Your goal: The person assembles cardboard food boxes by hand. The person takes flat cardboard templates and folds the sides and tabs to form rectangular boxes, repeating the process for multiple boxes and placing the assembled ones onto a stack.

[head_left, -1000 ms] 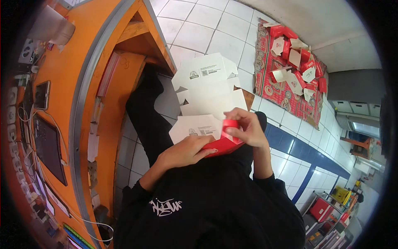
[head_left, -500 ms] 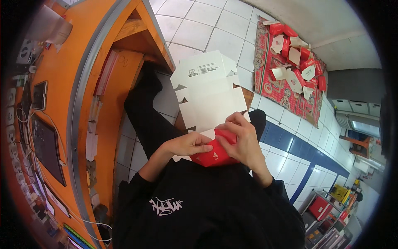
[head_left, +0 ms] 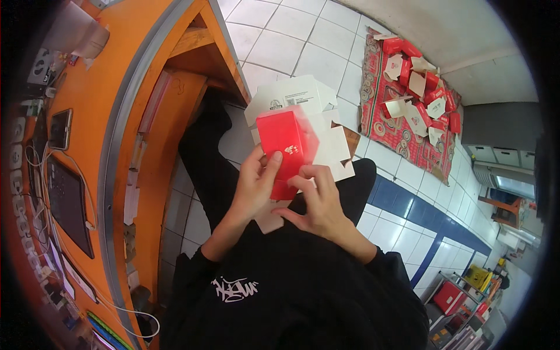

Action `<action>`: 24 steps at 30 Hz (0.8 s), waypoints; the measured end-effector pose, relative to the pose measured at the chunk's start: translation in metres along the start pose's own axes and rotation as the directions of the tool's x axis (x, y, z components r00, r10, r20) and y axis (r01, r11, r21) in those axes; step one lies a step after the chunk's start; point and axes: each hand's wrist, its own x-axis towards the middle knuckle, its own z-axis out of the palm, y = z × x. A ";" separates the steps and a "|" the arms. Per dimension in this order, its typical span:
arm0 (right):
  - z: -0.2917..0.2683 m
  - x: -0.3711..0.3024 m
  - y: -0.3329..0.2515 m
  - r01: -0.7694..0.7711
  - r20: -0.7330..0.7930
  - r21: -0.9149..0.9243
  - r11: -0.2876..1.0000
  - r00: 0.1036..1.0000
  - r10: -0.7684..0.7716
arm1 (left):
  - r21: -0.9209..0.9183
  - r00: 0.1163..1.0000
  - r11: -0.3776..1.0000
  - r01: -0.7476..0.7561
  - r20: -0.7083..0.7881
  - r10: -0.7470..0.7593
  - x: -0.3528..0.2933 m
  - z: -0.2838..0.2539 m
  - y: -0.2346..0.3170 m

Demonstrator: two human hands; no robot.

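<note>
A partly folded red cardboard box [head_left: 279, 135] with a small white print is held up over my lap, its long side slanting away from me. My left hand [head_left: 252, 185] is closed on its left edge, thumb pressed flat on the red face. At the lower right corner my right hand [head_left: 321, 204] has its bent fingers against the box, while its thumb stands apart below. A pale flap [head_left: 269, 220] hangs from the near end. Under the box, flat white box blanks [head_left: 332, 137] with cut notches lie across my lap, partly covered by it.
An orange desk [head_left: 93, 140] with a phone [head_left: 60, 129], a tablet [head_left: 69, 204] and cables stands at my left. On the tiled floor at the far right, a patterned red mat [head_left: 402, 140] carries several folded red boxes [head_left: 417, 84]. A loaded shelf [head_left: 452, 297] stands at the right.
The red box has been raised away from my body and turned so its long side points away. My left hand keeps its grip; my right hand has shifted to the near end and loosened.
</note>
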 end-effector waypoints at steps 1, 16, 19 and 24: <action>0.006 0.000 0.003 0.002 0.000 0.002 1.000 1.000 -0.002 | 0.118 0.998 0.992 -0.045 -0.035 0.050 -0.002 0.003 0.000; -0.022 0.032 -0.003 0.216 -0.227 -0.202 0.955 0.938 -0.260 | -0.141 0.939 0.929 -0.343 -0.089 0.333 -0.013 0.015 -0.009; -0.034 0.032 0.003 0.257 -0.036 -0.173 0.951 0.963 -0.267 | 0.098 0.879 0.883 -0.459 -0.091 0.468 -0.015 0.015 -0.006; -0.050 0.036 0.007 0.263 0.139 -0.034 0.964 0.957 -0.256 | 0.538 0.812 0.676 -0.504 0.028 0.583 -0.014 0.010 -0.011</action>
